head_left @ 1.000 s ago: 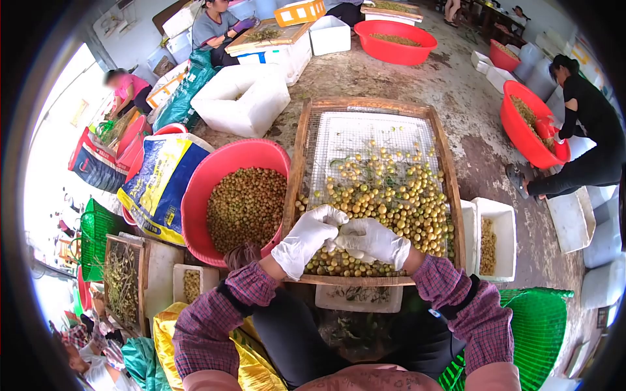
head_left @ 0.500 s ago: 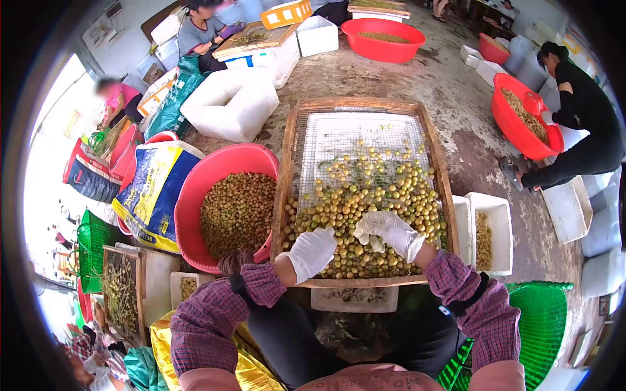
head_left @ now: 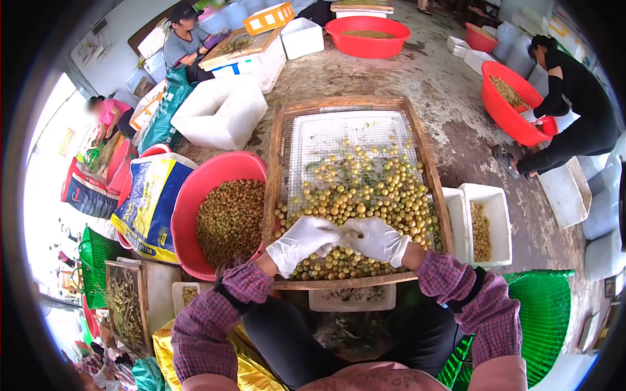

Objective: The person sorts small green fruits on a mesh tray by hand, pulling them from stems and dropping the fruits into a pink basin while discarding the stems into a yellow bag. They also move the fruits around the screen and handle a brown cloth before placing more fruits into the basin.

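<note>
My left hand point(head_left: 302, 245) and my right hand point(head_left: 376, 240), both in white gloves, meet fingertip to fingertip just above the fruit. Their fingers are pinched together, and whatever is between them is hidden. Beneath lie many small round yellow-green fruits point(head_left: 385, 189), spread over the near and middle part of a wire-mesh screen. A wooden frame point(head_left: 433, 176) surrounds the mesh. Toward the far end bare mesh point(head_left: 352, 124) shows, with a white surface under it and a few green bits on top.
A red tub point(head_left: 189, 189) full of similar fruit stands left of the frame. White foam boxes point(head_left: 501, 221) sit at its right, one holding fruit. A green basket point(head_left: 541, 326) is by my right elbow. Co-workers point(head_left: 577, 107) work beside tubs and boxes farther off.
My hands have come together from slightly apart: the left moved right, and the right turned inward to meet it. The view has shifted slightly. The co-worker at right has reached farther into the red tub.
</note>
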`<state>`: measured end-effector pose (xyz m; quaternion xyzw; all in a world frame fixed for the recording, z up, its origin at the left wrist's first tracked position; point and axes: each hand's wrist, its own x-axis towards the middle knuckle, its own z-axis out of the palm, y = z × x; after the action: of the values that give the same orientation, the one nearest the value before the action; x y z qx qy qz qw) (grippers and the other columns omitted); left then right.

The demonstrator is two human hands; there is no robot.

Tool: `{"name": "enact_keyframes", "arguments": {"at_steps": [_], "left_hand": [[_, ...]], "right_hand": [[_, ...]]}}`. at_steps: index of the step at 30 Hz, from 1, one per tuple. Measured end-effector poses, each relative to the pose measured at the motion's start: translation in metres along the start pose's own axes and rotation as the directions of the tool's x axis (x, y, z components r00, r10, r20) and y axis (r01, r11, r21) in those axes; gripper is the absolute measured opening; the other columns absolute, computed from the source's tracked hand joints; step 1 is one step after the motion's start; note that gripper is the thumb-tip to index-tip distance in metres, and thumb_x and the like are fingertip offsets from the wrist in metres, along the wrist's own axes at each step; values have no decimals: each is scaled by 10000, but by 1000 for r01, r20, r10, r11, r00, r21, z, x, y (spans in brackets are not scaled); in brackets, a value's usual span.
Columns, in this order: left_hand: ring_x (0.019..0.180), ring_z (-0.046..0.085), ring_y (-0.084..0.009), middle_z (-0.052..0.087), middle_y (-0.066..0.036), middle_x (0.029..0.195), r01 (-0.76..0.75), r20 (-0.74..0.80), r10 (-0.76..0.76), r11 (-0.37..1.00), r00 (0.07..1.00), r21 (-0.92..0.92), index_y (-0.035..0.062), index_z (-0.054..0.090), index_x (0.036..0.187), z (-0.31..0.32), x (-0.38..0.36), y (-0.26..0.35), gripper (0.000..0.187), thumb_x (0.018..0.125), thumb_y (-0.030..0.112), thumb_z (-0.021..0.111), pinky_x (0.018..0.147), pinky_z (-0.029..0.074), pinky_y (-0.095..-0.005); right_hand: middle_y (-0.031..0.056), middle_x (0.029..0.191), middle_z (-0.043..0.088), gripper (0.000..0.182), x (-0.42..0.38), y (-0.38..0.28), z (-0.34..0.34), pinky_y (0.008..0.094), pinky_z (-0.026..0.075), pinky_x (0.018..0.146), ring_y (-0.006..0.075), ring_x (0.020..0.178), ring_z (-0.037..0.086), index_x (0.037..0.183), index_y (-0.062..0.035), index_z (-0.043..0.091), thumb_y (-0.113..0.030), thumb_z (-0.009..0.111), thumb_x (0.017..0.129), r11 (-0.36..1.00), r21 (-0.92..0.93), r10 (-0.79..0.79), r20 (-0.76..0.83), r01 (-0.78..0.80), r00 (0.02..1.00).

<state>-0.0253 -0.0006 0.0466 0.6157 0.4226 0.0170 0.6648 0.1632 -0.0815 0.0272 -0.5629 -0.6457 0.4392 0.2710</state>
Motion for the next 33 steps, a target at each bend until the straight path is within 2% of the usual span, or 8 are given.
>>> {"name": "enact_keyframes", "arguments": {"at_steps": [2, 5, 7, 14, 20, 24, 31, 33], "left_hand": [[715, 604, -93, 660, -39, 843, 37, 31, -33, 987, 999, -156, -26, 642, 1007, 4, 0, 4, 218, 909, 165, 604, 569, 494, -230], [743, 631, -127, 673, -51, 860, -155, 0, 160, 958, 987, 242, 10, 660, 966, 1, 11, -17, 162, 881, 144, 626, 622, 511, -254], [798, 623, -231, 631, -89, 889, -429, 201, 415, 585, 887, 688, 94, 687, 887, -9, 11, -31, 131, 756, 89, 677, 722, 502, -367], [822, 616, -275, 560, -61, 958, -250, 171, 441, 129, 881, 960, 109, 677, 839, 8, 9, -54, 189, 738, 266, 706, 695, 505, -401], [764, 635, -225, 608, -89, 869, -281, 48, 474, 436, 879, 855, 41, 672, 815, 0, 13, -54, 146, 754, 173, 687, 667, 510, -352], [721, 628, -113, 676, -64, 816, 3, -26, 1, 986, 1000, 164, 16, 684, 942, -3, 8, -32, 266, 838, 260, 689, 616, 517, -260], [697, 621, -120, 647, -31, 828, 65, 55, -57, 983, 997, -172, 1, 643, 937, 19, 6, -8, 316, 906, 316, 622, 631, 550, -268], [699, 625, -141, 656, -55, 813, -51, 6, 50, 994, 999, 95, 29, 658, 886, 28, 12, -12, 285, 879, 314, 651, 658, 534, -287]], "right_hand": [[135, 772, 661, 267, -8, -11, -15, 317, 511, 614, 195, 602, 645, 935, -6, 642, -265, 620, 873, 990, 91, 101, 36, -104, 994], [58, 708, 636, 226, -12, 4, -26, 278, 492, 553, 111, 579, 609, 877, -5, 624, -229, 618, 898, 962, 211, 178, -11, -172, 984], [83, 717, 638, 211, -12, 14, -26, 298, 493, 572, 126, 578, 608, 905, -3, 630, -213, 625, 884, 967, 178, 192, -39, -183, 981], [143, 827, 664, 224, -15, 19, -13, 401, 497, 710, 289, 777, 646, 919, -60, 647, -256, 635, 811, 956, -292, 61, 85, -34, 995], [164, 828, 655, 239, -16, 10, 15, 442, 492, 704, 351, 785, 638, 990, -104, 633, -254, 616, 806, 837, -541, 54, 243, 89, 968], [175, 801, 649, 275, -9, 3, 17, 452, 488, 699, 366, 775, 632, 963, -67, 624, -298, 619, 814, 951, -310, 3, 54, 14, 999], [168, 681, 621, 274, -15, 7, -5, 443, 492, 592, 361, 653, 620, 835, -62, 639, -333, 601, 851, 932, -336, -201, -164, 137, 966], [163, 680, 621, 250, -32, 7, -29, 442, 491, 582, 356, 646, 619, 833, -69, 640, -317, 608, 847, 916, -377, -253, -270, 140, 929]]}}
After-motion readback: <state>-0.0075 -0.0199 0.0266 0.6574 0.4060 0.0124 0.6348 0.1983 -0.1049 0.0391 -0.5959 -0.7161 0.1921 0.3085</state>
